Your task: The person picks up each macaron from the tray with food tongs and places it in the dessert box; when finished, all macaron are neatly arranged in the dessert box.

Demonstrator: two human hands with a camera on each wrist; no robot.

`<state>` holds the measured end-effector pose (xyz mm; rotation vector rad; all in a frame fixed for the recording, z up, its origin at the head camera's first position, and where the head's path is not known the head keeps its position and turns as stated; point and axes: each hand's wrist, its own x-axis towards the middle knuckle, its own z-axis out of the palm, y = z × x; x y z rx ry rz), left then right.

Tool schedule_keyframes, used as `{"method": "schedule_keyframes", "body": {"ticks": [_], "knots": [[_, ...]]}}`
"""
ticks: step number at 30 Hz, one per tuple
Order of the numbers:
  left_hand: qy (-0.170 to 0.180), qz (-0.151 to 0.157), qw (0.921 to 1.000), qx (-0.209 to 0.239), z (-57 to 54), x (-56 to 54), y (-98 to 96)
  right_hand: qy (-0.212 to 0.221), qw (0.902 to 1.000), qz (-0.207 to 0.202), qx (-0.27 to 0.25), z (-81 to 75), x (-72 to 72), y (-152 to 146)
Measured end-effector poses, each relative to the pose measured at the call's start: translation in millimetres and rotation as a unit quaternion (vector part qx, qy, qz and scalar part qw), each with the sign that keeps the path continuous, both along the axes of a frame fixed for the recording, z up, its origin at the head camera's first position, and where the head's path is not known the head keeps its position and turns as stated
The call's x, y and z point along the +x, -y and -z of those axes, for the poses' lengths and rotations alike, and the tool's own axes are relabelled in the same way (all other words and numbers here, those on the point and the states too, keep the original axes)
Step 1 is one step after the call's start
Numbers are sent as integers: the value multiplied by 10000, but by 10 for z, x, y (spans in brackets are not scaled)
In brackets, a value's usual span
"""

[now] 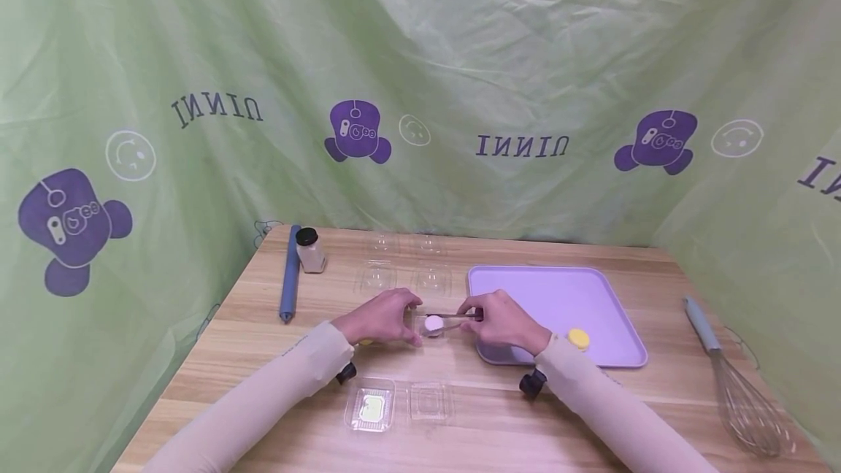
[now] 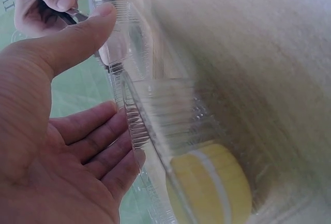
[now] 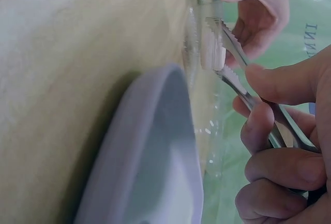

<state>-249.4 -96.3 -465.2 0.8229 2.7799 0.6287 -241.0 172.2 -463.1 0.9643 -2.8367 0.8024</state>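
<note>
Treat pale pink macaron [image 1: 434, 324] as light, probably with a brittle shell and soft filling. Locate inside clear plastic container [image 2: 126, 14], flanked by serrated tips of metal tongs [image 3: 239, 88]. Note right hand [image 1: 501, 320]: fingers curled round tongs. Cannot tell firmness of tong contact. Note left hand [image 1: 384, 316]: fingers extended, thumb well apart, spanning container edge without clenching. Take macaron across opposite edges with low, even pressure; expect smooth shell to slip or crack. Steady container by rim; expect thin walls to flex. Mind raised edge of lilac tray [image 1: 519, 290] at right and container holding yellow macaron [image 2: 212, 188] at left. Use bench [image 1: 512, 422] surface nearer the body, right of two front containers [image 1: 430, 401], for moving room.
</note>
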Motion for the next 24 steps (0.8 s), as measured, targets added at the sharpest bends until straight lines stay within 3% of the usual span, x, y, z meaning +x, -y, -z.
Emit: {"method": "schedule_keyframes", "body": {"ticks": [13,24], "knots": [[64,17,10000,36,-6,-3,12,-99,9996,-84,261,20,-28,46],[122,1,9999,2,-5,-2,-9,-98,9997,-17,239,-132,-20,-13]]}}
